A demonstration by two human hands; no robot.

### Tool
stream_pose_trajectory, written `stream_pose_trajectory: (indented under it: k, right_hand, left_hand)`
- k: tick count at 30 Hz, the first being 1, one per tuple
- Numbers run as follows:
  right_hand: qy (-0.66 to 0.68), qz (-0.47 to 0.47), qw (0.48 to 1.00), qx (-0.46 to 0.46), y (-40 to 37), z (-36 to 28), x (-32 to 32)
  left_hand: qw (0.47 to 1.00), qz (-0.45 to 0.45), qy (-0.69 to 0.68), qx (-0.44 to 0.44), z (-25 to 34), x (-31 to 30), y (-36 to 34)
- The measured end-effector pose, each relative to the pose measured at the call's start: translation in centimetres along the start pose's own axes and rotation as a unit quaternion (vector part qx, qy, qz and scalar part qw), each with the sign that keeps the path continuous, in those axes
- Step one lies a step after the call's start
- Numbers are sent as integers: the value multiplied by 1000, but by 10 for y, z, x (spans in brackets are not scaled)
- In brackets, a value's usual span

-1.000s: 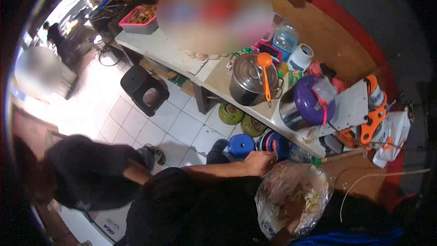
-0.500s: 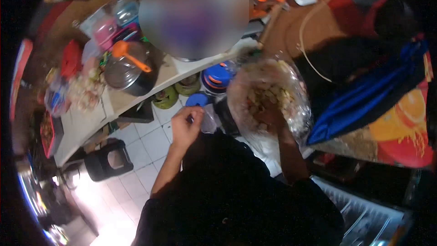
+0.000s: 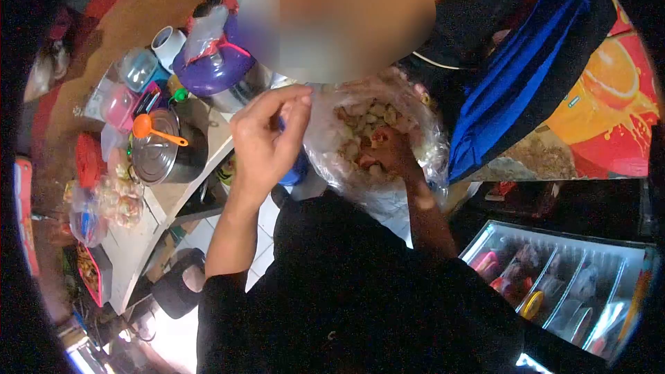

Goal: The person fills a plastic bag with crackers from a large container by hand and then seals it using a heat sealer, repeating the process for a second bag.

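The rim of the plastic bag (image 3: 424,161) is now pinched higher up by the left hand (image 3: 267,142), so its mouth is kept open; the right hand (image 3: 391,156) is buried in the food (image 3: 360,121), its grip hidden.

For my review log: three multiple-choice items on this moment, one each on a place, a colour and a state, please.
1. Where is the right hand? A on the floor; B inside the clear bag; C in a pocket.
2. What colour is the spoon on the steel pot lid? A green; B white; C orange.
3. How is the left hand held? A pinching the bag's rim; B spread flat; C round a knife.
Key: B, it sits among the food; C, bowl and handle are orange; A, its grip closes on the plastic.
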State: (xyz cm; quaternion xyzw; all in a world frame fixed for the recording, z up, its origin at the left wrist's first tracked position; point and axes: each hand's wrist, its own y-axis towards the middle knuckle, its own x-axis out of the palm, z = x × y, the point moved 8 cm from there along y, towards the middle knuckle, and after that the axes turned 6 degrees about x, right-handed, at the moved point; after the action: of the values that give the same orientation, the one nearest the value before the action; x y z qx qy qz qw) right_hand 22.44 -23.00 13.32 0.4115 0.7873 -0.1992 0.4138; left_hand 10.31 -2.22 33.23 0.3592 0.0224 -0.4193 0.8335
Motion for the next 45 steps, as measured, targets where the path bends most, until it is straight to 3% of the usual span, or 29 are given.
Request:
stream_pose_trajectory:
  k: [3, 7, 8, 9, 10, 11, 13, 16, 17, 19, 22, 25, 29, 31, 35, 40, 43, 45]
  right_hand:
    - [-35, 11, 997, -67, -8, -19, -29]
    - [83, 80, 993, -14, -23, -33, -92]
    - [245, 66, 965, 62, -31, -45, -113]
    - [398, 51, 906, 134, -40, -48, -121]
    - [445, 46, 889, 100, -44, -56, -127]
    - [444, 51, 889, 102, -45, -57, -129]
    - [240, 53, 969, -2, -44, -80, -137]
    - [157, 76, 983, -49, -40, -72, -122]
    - [156, 77, 984, -50, -43, -69, -122]
    - [62, 28, 998, 11, -44, -60, -113]
    - [-1, -36, 999, 16, -44, -71, -112]
    - [-4, -24, 999, -38, -44, -74, -105]
    - [29, 39, 994, -103, -40, -81, -115]
    - [141, 52, 988, -47, -37, -77, -123]
    - [114, 107, 986, -50, -39, -83, -123]
    - [247, 71, 965, 46, -39, -79, -116]
    - [230, 134, 964, 21, -39, -67, -119]
    - [191, 128, 973, 34, -42, -53, -116]
  left_hand:
    - [997, -59, -41, -6, -14, 34, 6]
    - [993, -112, 29, 39, -16, 74, 6]
    - [991, -121, 34, 46, -17, 82, 5]
    - [991, -124, 30, 49, -17, 91, 5]
    - [990, -140, 17, 29, -20, 102, 4]
    - [988, -156, 3, 10, -24, 113, 1]
    - [988, -152, -11, 24, -22, 126, -2]
    - [979, -196, -53, -15, -21, 143, -8]
    - [979, -196, -54, -14, -18, 143, -8]
    - [954, -253, -84, -134, -28, 151, -16]
    - [961, -256, -85, -60, -29, 160, -22]
    - [947, -316, -49, -31, -30, 171, -29]
    - [956, -282, -52, -55, -51, 164, -31]
    - [972, -219, -85, -19, -48, 152, -28]
    - [970, -227, -74, -47, -50, 153, -29]
    - [977, -187, -98, -14, -47, 148, -26]
    - [978, -173, -114, -5, -48, 143, -24]
    - [980, -164, -113, -1, -47, 134, -22]
